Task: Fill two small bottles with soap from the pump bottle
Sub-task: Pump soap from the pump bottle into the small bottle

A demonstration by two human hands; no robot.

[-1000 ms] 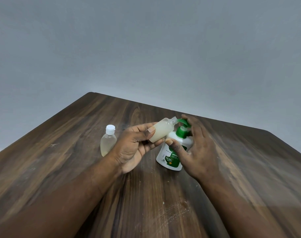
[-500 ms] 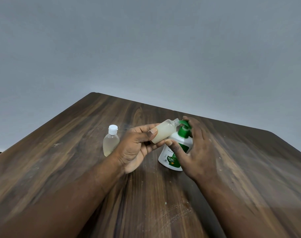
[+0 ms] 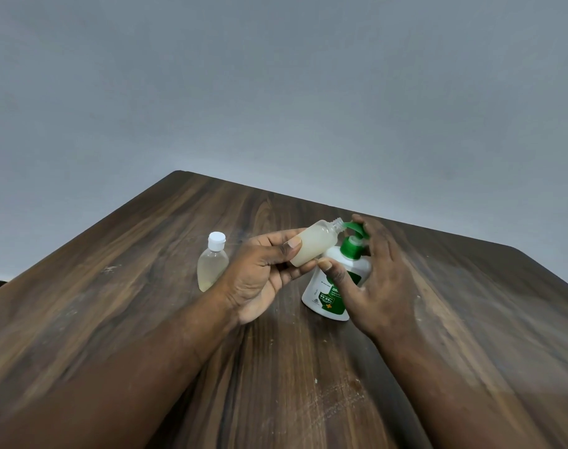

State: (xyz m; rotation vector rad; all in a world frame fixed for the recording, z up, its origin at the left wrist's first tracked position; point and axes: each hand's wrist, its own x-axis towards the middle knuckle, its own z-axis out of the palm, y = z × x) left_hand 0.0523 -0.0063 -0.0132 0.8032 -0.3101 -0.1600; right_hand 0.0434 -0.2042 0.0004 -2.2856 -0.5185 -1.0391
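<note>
— Where is the soap?

— The pump bottle (image 3: 324, 298), white with a green label, stands upright on the wooden surface (image 3: 130, 303), a little right of the middle. Its green pump head (image 3: 351, 247) is on top, with the spout pointing left.

— And who has hold of it?

— The right hand (image 3: 384, 280). The fingers lie over the top of the pump head and the thumb stretches across the front of the bottle, so the bottle sits clasped between them.

— What is the other hand doing?

— The left hand (image 3: 260, 273) holds a small bottle (image 3: 313, 246) with no cap on it. The thumb lies across the near side and the fingertips curl up under its base, palm turned up. The bottle is lifted off the surface and tilted, with the threaded neck pointing up and to the right, right at the tip of the spout. I cannot tell whether the two quite touch.

— Anything in it?

— A pale, cloudy liquid fills most of it.

— Is there a second one?

— Yes, a capped bottle (image 3: 212, 265) stands upright on the surface just left of the left hand. It is clear, with a white cap and pale yellowish liquid inside. Neither hand touches it.

— And behind all that?

— A plain grey wall (image 3: 276, 92), beyond the far edge of the surface.
</note>
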